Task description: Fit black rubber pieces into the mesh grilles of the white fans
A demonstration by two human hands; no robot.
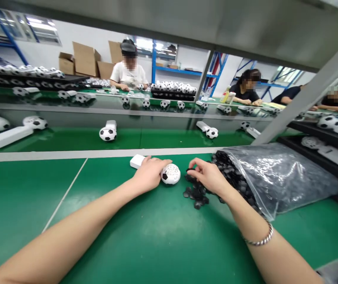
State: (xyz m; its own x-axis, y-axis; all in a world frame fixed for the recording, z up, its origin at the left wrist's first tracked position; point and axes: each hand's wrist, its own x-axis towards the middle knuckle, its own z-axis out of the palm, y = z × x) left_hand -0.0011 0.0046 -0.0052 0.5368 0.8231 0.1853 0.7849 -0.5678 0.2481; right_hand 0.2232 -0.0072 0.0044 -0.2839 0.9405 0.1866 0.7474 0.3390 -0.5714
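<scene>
My left hand point(150, 172) is closed over a white soccer-ball-shaped piece with a flat white handle, which rests on the green tabletop. The ball end point(170, 174) sticks out to the right of my fingers; it has open lattice gaps on top and black patches lower down. My right hand point(206, 174) pinches a small black piece with thumb and forefinger, just right of the ball. Beneath and beside this hand lies a pile of loose black pieces point(197, 194), which spills from a clear plastic bag point(287, 177).
Behind a pale strip, more soccer-ball pieces point(107, 133) lie spaced along a green belt point(163, 136). Black trays point(334, 154) stand at right, beside a slanted metal post point(299, 90). A shelf point(169, 19) hangs overhead. Several co-workers point(129, 73) sit across the line.
</scene>
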